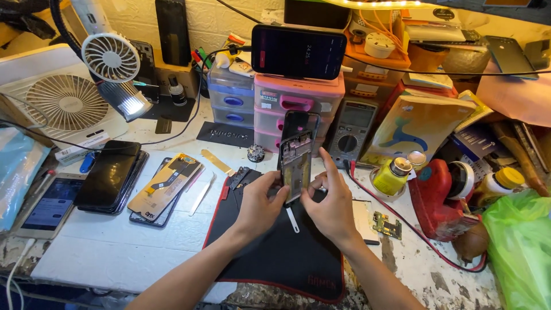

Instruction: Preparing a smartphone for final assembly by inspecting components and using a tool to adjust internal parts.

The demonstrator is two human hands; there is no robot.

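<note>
I hold an opened phone frame (297, 152) upright above a black work mat (275, 252). My left hand (259, 205) grips its lower left edge. My right hand (330, 204) holds the lower right side, index finger raised along the edge. A thin white strip (293, 220) hangs below the frame over the mat. A small green circuit board (387, 225) lies to the right of my right hand.
Stacked phones (109, 175) and a screen panel with a flex cable (166, 186) lie at left, by white fans (69, 103). Pink drawers (298, 103) carrying a phone, a multimeter (350, 129), a yellow bottle (392, 175) and a red tool (439, 198) crowd the back and right.
</note>
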